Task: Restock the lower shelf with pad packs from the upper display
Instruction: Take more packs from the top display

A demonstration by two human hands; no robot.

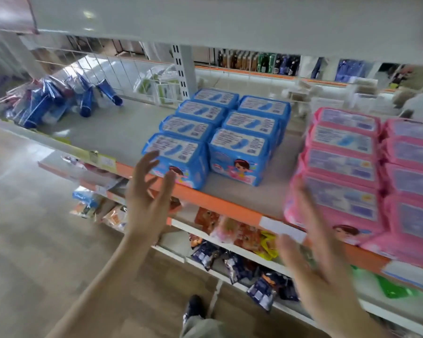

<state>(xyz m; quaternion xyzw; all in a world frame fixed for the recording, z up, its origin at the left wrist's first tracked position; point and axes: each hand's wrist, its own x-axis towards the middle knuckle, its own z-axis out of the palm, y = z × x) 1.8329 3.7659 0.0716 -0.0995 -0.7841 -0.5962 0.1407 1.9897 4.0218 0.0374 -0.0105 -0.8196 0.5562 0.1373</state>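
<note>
Shop shelf holds blue packs and pink packs; your left hand and right hand are open, apart, holding nothing.

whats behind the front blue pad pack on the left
Three more blue packs line up behind the front left blue pack, running back toward the wire mesh panel. Only their printed tops show; their fronts are covered.

No text is legible. The white back panels of the blue pad packs and pink pad packs carry print too blurred to read, as do the price tags on the orange shelf edge.
</note>
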